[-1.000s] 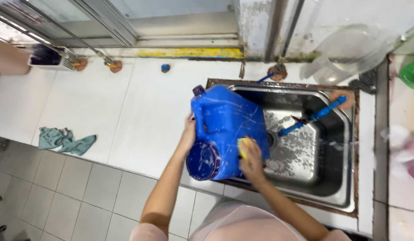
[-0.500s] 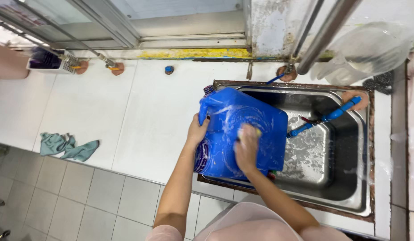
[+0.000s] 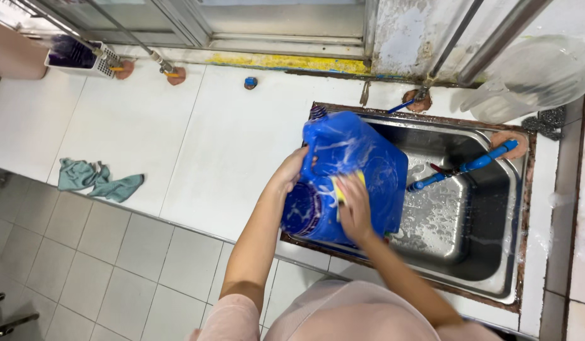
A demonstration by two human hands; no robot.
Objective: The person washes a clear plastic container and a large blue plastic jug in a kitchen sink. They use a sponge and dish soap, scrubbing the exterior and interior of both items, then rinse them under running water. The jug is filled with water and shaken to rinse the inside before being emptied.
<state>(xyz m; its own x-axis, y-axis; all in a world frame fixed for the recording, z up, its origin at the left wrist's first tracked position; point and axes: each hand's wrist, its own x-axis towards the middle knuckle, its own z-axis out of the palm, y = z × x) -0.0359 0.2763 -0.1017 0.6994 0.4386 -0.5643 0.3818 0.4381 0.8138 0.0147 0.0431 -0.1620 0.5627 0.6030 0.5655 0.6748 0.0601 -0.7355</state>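
A big blue plastic jerrycan (image 3: 362,158), streaked with soap foam, rests tilted on the left rim of a steel sink (image 3: 494,252). My left hand (image 3: 291,172) grips its left side near the handle. My right hand (image 3: 354,205) presses a yellow sponge (image 3: 338,189) against the can's broad face; only a strip of the sponge shows under the fingers. The can's dark cap (image 3: 318,112) points toward the back wall.
A blue tap (image 3: 469,167) reaches over the foamy sink basin. A teal cloth (image 3: 97,180) lies crumpled on the white tiled counter (image 3: 179,139). A white basket (image 3: 78,55) stands at the back left, a steel scourer (image 3: 545,121) and a clear plastic bag (image 3: 538,76) at the back right.
The view has shifted, and my right hand with the sponge has slid across the can's face. The can sits flatter over the sink's edge than a second ago.
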